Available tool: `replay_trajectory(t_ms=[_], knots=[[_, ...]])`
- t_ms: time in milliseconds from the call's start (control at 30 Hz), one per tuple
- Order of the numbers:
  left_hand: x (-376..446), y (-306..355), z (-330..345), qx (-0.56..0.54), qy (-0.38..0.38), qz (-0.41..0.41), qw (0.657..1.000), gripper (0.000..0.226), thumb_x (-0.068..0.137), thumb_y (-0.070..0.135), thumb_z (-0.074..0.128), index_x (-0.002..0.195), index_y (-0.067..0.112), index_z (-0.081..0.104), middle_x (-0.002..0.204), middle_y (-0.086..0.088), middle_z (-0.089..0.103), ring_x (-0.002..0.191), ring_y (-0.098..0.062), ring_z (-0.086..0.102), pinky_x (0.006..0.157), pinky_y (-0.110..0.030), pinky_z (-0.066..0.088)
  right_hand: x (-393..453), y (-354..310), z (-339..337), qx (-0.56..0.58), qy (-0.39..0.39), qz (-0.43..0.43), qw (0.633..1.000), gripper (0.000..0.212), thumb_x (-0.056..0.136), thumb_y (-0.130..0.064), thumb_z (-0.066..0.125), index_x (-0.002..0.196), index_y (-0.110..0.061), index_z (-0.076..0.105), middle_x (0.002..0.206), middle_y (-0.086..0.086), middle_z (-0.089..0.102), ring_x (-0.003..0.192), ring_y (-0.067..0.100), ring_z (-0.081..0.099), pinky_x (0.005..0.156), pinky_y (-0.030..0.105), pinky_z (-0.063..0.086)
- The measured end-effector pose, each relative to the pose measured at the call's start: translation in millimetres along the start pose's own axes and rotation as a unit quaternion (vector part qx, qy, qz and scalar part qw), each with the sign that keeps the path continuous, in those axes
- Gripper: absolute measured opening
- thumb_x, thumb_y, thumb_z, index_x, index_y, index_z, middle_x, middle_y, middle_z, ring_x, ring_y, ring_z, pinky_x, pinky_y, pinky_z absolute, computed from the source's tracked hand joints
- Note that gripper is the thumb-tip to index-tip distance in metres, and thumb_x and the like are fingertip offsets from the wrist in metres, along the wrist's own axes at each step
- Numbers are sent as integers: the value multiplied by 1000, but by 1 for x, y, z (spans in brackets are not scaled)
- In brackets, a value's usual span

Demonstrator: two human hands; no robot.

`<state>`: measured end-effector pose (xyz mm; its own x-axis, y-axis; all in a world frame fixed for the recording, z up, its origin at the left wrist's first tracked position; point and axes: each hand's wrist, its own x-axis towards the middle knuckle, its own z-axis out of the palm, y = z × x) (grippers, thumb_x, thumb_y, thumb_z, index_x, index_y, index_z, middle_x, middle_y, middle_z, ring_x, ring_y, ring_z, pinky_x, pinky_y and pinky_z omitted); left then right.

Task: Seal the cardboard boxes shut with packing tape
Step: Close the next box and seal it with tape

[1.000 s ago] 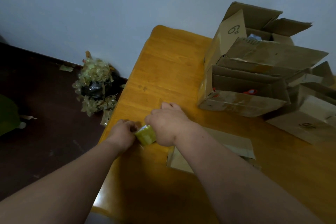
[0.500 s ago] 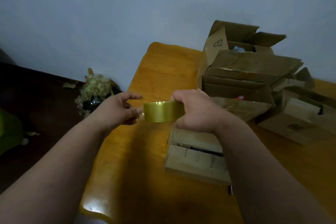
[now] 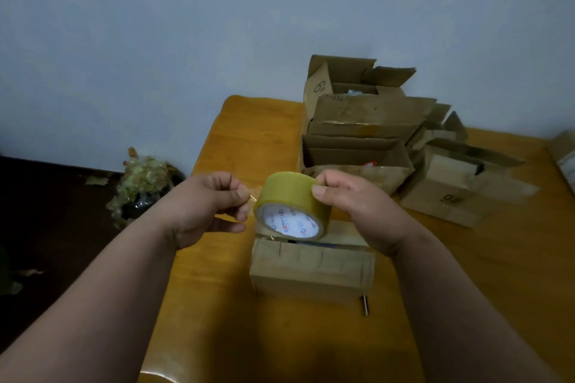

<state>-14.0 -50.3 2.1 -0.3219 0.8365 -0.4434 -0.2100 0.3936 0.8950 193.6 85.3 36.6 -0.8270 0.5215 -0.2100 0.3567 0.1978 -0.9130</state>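
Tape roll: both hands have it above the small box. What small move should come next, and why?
Probably pull a strip free: the left hand pinches the loose end, the right hand grips the tape roll, and the small box below looks untaped.

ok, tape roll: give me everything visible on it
The tape roll is a wide roll of yellowish translucent packing tape on a white core printed with small red and blue marks. It is held in the air above the small cardboard box, tilted so the core faces the camera. The right hand grips its far side; the left hand pinches a short peeled end at its left.
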Motion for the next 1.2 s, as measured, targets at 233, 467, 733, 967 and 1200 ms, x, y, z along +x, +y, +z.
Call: replay_trajectory(t_ms=[233,467,733,967,1200], knots=[[-8,9,32,125,56,67,988,15,96,8,59,81,6,57,65,-6,63,61,-15,59,66,-35,60,-29,7,-12,-92,33,-74,992,22,93,-42,56,81,-24,60,70,-10,56,63,2,51,57,16,41],[-18,22,47,153,79,97,980,14,96,9,60,84,2,58,65,-7,61,62,-18,58,62,-31,59,-43,19,-22,-282,114,0,953,26,91,-54,53,82,-30,58,78,-9,60,81,11,54,87,39,42],[-18,21,53,107,84,68,988,19,96,11,60,77,9,58,60,-1,59,62,-15,57,68,-38,61,-58,32,-28,-228,148,25,962,26,97,-45,49,77,-28,56,76,-8,56,75,8,47,82,38,36],[-19,25,69,177,103,104,973,21,95,16,61,75,14,63,64,0,63,65,-18,61,73,-46,62,-70,45,-40,-219,106,59,968,23,102,-30,46,82,-32,58,77,-10,59,81,13,55,93,42,35],[-24,42,105,329,149,197,911,20,96,27,59,77,30,60,69,9,67,62,0,68,56,-24,48,-56,62,-47,-433,245,143,855,31,99,-52,38,83,-29,52,76,-12,54,84,15,52,87,40,26]])
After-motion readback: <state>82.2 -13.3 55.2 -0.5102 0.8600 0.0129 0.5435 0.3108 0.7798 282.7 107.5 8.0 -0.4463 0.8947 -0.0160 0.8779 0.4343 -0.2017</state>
